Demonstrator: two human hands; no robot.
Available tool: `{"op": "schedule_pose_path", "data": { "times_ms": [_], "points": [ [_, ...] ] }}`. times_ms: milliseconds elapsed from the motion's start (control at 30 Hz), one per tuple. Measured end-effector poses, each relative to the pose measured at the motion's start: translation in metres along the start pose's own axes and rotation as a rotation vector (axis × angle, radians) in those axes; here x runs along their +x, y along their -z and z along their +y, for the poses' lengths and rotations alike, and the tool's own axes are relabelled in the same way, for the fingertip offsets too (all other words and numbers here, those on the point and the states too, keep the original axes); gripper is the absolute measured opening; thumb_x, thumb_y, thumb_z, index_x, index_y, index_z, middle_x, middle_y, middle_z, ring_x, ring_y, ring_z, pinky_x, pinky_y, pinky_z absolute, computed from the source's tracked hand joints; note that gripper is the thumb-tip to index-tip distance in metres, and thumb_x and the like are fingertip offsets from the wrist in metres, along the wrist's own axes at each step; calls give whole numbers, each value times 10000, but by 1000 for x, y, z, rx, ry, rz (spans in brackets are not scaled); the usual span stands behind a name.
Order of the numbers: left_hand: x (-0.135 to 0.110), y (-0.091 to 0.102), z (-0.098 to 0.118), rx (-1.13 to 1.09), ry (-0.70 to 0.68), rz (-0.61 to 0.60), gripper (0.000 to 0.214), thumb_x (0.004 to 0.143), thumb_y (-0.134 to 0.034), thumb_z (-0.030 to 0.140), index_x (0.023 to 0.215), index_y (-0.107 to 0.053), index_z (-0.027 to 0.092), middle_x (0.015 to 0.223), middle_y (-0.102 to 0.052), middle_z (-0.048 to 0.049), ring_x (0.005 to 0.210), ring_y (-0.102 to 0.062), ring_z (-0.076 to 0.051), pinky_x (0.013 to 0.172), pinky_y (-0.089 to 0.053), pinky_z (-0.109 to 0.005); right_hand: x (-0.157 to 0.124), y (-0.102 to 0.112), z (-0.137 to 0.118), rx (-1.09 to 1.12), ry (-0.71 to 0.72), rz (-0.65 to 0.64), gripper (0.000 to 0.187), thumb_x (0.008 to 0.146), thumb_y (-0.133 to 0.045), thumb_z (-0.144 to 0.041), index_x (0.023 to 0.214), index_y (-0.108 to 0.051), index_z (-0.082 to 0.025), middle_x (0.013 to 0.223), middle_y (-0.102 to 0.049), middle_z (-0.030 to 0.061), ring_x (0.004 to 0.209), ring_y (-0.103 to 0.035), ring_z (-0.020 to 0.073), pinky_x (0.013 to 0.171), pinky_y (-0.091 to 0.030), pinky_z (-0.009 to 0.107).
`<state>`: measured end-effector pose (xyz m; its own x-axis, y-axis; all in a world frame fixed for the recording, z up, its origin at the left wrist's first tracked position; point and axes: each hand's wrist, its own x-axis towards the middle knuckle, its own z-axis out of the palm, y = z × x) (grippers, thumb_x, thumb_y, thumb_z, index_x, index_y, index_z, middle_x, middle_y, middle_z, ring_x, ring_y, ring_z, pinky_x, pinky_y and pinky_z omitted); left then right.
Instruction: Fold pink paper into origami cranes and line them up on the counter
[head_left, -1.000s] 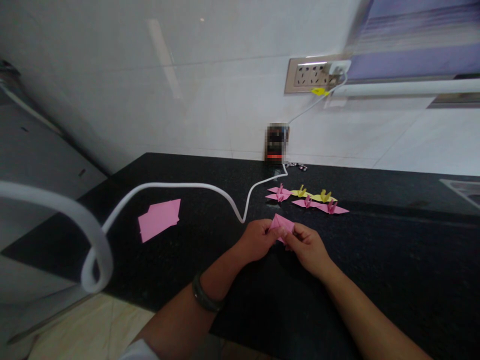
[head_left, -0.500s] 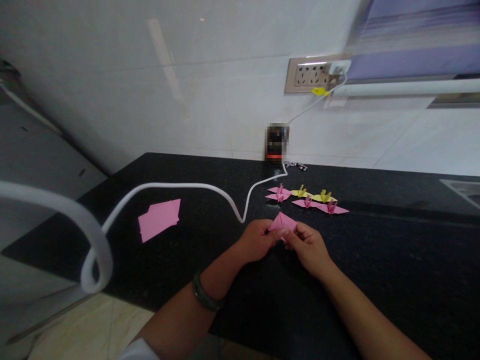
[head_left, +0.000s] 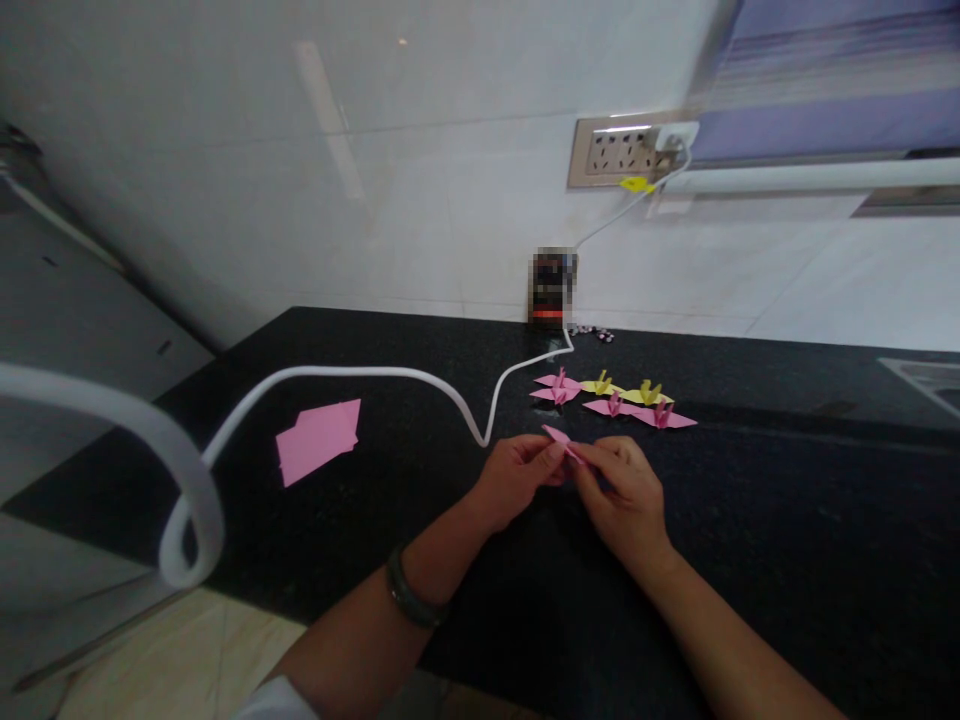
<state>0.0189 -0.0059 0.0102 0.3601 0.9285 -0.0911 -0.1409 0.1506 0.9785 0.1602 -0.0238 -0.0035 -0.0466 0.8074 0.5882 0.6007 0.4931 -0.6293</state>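
A small folded piece of pink origami paper [head_left: 556, 435] is pinched between my two hands over the dark counter. My left hand [head_left: 521, 475] grips its left side, thumb on top. On the other side, my right hand [head_left: 622, 490] holds the lower right end between thumb and fingers. The paper appears narrow and edge-on, and my fingers cover much of it. Just beyond my hands stand several folded paper cranes: pink ones [head_left: 559, 389] at the left, yellow ones [head_left: 649, 394] behind, and more pink ones [head_left: 661, 415] in front.
Pink paper sheets [head_left: 319, 440] lie on the black counter [head_left: 405, 410] to the left. A white cable [head_left: 360, 371] loops across the counter, close to the camera at left. A pixelated device [head_left: 553, 288] leans on the wall below a socket panel [head_left: 615, 152]. A beaded string [head_left: 596, 333] lies beside it.
The pink paper has turned from a broad, face-up diamond to a narrow, edge-on shape. My right hand has rotated, its knuckles now higher. The cranes and sheets stay put.
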Motion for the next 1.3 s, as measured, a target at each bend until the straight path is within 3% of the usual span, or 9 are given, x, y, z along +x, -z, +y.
{"op": "schedule_pose_path", "data": {
  "times_ms": [233, 300, 433, 533, 633, 800, 1000, 1133, 1300],
  "points": [
    [2, 4, -4, -204, 24, 53, 350, 703, -508, 395, 874, -569, 96, 769, -592, -64, 670, -551, -116, 657, -453, -281, -3, -4, -4, 52, 90, -99, 273, 699, -527, -174, 962, -584, -223, 911, -452, 69, 814, -470, 170, 672, -435, 315],
    [4, 7, -5, -219, 29, 60, 335, 692, -534, 363, 896, -566, 99, 781, -595, -64, 691, -556, -123, 672, -452, -288, -3, -5, -6, 100, 30, -80, 293, 686, -551, -207, 979, -564, -209, 941, -442, 76, 822, -470, 175, 664, -442, 314],
    [5, 7, -6, -115, 50, 33, 331, 687, -541, 350, 893, -565, 92, 773, -591, -65, 660, -556, -119, 632, -451, -274, -2, -6, -3, 195, -223, 20, 311, 720, -523, -256, 1024, -503, -188, 879, -464, 60, 707, -482, 139, 571, -442, 263],
    [4, 5, -6, -11, 47, 6, 317, 687, -539, 343, 885, -560, 97, 738, -581, -48, 623, -546, -109, 588, -441, -247, -1, -8, 1, 254, -311, -39, 203, 755, -483, -282, 923, -541, -185, 758, -504, 31, 630, -486, 122, 545, -422, 243],
    [3, 4, -5, 40, 12, 19, 280, 704, -514, 342, 845, -564, 105, 725, -572, -35, 640, -534, -104, 604, -435, -238, -3, -9, 3, 255, -294, -71, 135, 755, -486, -280, 794, -569, -180, 704, -526, 20, 617, -493, 122, 562, -412, 245],
    [3, 5, -4, 19, -38, 59, 246, 711, -505, 329, 789, -571, 105, 699, -563, -23, 620, -513, -90, 610, -425, -229, -6, -12, 4, 258, -304, -37, 107, 739, -514, -263, 759, -573, -176, 642, -522, 1, 557, -471, 107, 512, -387, 231],
    [2, 6, -3, -34, 28, 22, 267, 695, -528, 329, 828, -577, 103, 711, -573, -35, 613, -531, -96, 596, -433, -235, -3, -9, 0, 245, -210, -37, 194, 739, -514, -221, 917, -587, -190, 650, -507, -1, 569, -476, 107, 524, -394, 238],
    [3, 8, -2, -55, 53, 20, 300, 700, -522, 340, 891, -564, 112, 759, -569, -44, 631, -540, -99, 579, -446, -234, 0, -5, -2, 229, -59, -53, 224, 747, -498, -178, 935, -610, -227, 705, -540, 13, 642, -501, 117, 585, -414, 258],
    [4, 11, -1, -116, 59, 12, 335, 722, -484, 374, 934, -551, 123, 792, -564, -57, 642, -545, -109, 557, -463, -247, 0, -3, -2, 209, -7, -68, 262, 745, -495, -166, 966, -608, -248, 718, -521, 19, 645, -500, 116, 573, -422, 257]
  ]
}}
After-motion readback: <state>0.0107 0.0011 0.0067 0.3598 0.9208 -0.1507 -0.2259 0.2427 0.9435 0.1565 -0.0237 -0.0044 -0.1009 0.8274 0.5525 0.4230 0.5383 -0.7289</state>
